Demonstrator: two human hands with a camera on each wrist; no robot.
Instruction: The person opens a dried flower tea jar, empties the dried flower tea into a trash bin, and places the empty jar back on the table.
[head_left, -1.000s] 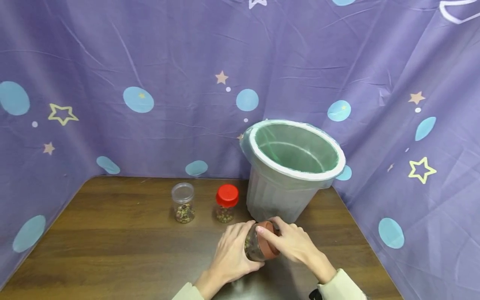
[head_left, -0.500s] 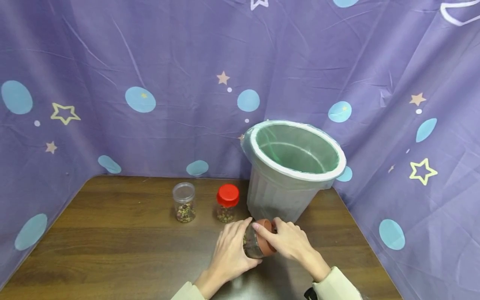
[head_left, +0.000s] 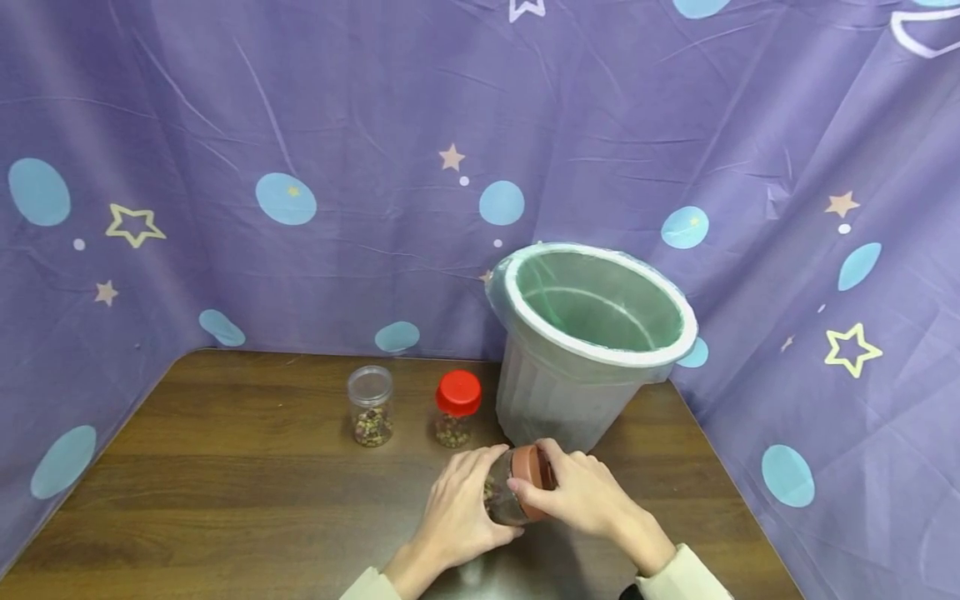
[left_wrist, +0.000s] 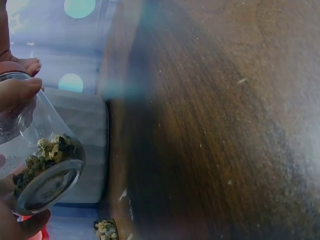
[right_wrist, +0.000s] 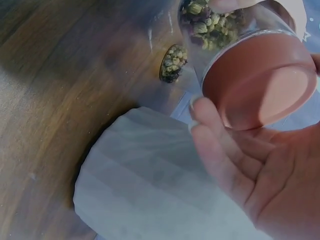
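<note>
A clear jar (head_left: 501,493) with dried flower buds in its lower part is tipped on its side above the table. My left hand (head_left: 459,510) grips the glass body, its fingers over the far side and its thumb underneath. On the jar's mouth sits a terracotta-coloured lid (right_wrist: 260,80). My right hand (head_left: 588,498) holds this lid between thumb and fingers. In the left wrist view the buds (left_wrist: 47,156) lie near the thick glass base. Part of the lid is hidden by the right hand in the head view.
Behind the hands stands a grey bin (head_left: 555,400) with a bag over its rim. A red-lidded jar (head_left: 458,393) and a clear-lidded jar (head_left: 370,408), both holding dried buds, stand on the wooden table (head_left: 225,483). A purple curtain (head_left: 360,167) hangs around the back and sides.
My right hand has shifted slightly on the lid, and lid and jar have turned a little. Both hands keep hold. The head view has shifted slightly.
</note>
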